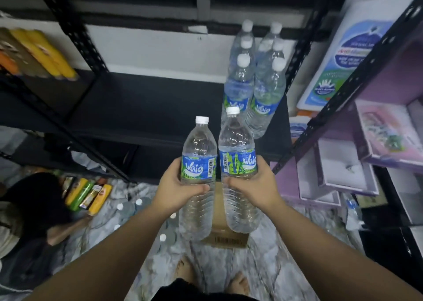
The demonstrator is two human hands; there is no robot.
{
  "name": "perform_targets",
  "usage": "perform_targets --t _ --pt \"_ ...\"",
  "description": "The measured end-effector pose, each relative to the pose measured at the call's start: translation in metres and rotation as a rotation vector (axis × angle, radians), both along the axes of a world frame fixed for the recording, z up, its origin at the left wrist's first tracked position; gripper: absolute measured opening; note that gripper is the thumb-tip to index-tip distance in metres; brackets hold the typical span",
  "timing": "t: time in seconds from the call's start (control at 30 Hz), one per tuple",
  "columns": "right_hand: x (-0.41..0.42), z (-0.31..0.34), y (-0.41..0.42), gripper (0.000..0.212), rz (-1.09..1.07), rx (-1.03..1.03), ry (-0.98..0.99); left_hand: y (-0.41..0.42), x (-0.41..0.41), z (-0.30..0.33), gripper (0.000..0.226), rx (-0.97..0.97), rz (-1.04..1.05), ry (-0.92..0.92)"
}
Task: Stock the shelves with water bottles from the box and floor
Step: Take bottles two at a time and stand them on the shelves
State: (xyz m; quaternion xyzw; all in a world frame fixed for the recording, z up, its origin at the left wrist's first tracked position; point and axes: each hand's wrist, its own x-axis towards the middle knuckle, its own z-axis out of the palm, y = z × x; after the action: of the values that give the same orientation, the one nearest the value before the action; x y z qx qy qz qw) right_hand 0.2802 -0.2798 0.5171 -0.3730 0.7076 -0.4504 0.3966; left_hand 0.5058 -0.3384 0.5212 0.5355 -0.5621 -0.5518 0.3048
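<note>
Your left hand has its grip closed around the left water bottle, fingers curled across the clear body just under the blue and green label; your right hand grips the right water bottle the same way, thumb on the label's right edge. Both bottles stand upright, white caps up, side by side and nearly touching, held out in front of you.

At 6 o'clock your bare feet stand on the marbled grey floor. Directly under the two held bottles lies a cardboard box, mostly hidden by them. At 8 o'clock of the box, white caps of more bottles show on the floor, blurred. Farther out at 9 o'clock, a row of yellow and green packs lies beside a seated person in dark clothes.

Beyond your hands, at 12 o'clock, the black shelf carries a group of stocked water bottles standing in two rows at its right end, against the perforated post. At 2 o'clock a large white jug stands on the neighbouring rack, with purple boxes at 3 o'clock. At 10 o'clock, yellow packets lie on the left shelf.
</note>
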Motion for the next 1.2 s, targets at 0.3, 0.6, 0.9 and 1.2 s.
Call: perform_targets --t 0.3,0.6,0.9,1.2 --pt "0.040 0.021 -0.083 0.069 -0.010 -0.133 0.016 -0.086 0.021 0.031 0.073 -0.083 0.056 0.064" --pt "0.085 0.035 -0.204 0.076 -0.062 -0.184 0.061 -0.214 0.062 0.039 0.078 -0.200 0.068 0.043" --pt "0.111 0.050 -0.300 0.076 -0.015 -0.201 0.169 -0.297 0.081 0.036 0.084 -0.305 0.144 0.065" --pt "0.123 0.000 -0.318 0.079 -0.004 -0.199 0.157 -0.307 0.096 -0.004 0.083 -0.347 0.164 0.048"
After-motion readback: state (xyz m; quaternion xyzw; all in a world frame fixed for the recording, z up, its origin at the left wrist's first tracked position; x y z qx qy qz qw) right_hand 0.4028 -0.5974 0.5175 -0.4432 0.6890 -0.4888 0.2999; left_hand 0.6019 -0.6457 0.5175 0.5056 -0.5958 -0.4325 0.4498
